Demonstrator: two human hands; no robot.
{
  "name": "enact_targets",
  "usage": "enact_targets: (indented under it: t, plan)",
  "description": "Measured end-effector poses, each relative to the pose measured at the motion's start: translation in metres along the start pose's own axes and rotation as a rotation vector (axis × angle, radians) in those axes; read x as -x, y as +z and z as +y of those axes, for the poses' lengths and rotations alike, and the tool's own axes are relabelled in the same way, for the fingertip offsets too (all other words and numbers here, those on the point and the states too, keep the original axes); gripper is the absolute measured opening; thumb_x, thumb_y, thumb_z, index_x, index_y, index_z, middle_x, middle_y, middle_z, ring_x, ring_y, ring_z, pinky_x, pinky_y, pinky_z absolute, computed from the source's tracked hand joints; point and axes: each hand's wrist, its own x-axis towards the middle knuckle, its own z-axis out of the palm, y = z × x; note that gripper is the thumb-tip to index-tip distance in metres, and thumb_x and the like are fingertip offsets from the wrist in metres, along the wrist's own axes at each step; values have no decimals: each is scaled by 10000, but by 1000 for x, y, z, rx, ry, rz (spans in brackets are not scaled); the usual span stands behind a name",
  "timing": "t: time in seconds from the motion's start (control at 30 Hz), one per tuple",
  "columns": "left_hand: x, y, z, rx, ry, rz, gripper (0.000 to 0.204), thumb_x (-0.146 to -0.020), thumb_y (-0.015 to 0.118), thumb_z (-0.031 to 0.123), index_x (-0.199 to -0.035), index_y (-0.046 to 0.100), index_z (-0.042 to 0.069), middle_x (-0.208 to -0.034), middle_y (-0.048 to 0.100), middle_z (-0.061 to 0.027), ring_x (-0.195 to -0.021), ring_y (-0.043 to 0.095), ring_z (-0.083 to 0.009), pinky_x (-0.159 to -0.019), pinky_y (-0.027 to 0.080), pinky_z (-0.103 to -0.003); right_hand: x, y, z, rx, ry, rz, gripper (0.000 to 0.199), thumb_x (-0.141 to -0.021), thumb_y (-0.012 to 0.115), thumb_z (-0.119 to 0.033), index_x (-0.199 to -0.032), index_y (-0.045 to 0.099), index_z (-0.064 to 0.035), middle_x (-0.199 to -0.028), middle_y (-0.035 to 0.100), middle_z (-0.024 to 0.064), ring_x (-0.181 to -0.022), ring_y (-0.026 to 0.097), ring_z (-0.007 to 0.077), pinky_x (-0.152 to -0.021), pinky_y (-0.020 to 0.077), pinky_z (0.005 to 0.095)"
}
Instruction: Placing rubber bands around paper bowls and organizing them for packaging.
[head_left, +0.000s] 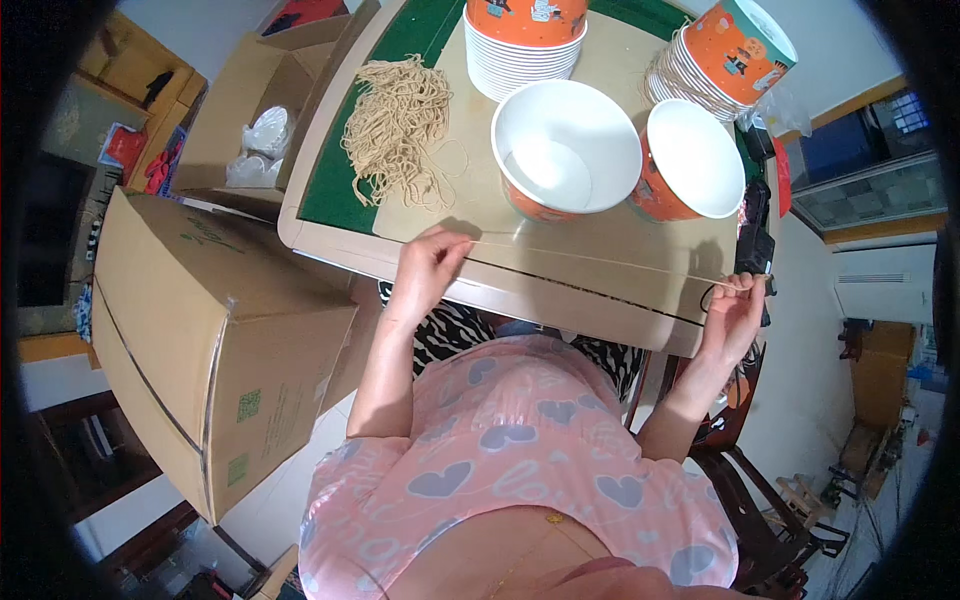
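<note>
Head view: string point(590, 257) nearly straight between two pinches.
Left hand point(427, 270) and right hand point(735, 312) hold it in closed pinches over the table's point(545, 298) near side; even tension helps (slack invites tangles).

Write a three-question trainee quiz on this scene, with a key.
1. What is stretched between the left hand and the right hand?
2. True or false: the tangled beige heap lies left of the stacked orange tubs.
3. Inside, the two open tubs in front of the stacks are: A) green, B) white, C) black.

Key: 1. A thin string. 2. True. 3. B.
</note>
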Motion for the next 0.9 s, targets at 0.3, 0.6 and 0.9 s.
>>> enact_targets:
  t: [0.3,0.6,0.9]
  plan:
    - [-13,0,26,54,1,41,110,-844,641,33,-940,688,6,-786,607,-81,-670,558,-150,-601,432,-251,22,18,11,404,-27,-48,119,-905,612,-129,-986,550,-67,-807,561,8,-672,524,81,-623,455,206]
    - [3,51,95,374,37,-318,378,-813,696,79,-1183,618,65,-874,567,-38,-662,481,-82,-573,413,-234,66,86,80,941,123,-323,36,-874,614,-46,-899,628,-69,-625,444,-101,-553,362,-11,-501,253,174]
    - [9,64,71,459,-155,-469,261,-848,678,91,-1099,636,33,-789,614,17,-623,457,-38,-549,384,-204,63,92,79,818,194,-308,48,-881,609,-52,-914,641,-39,-783,603,-13,-691,532,36,-615,403,181]
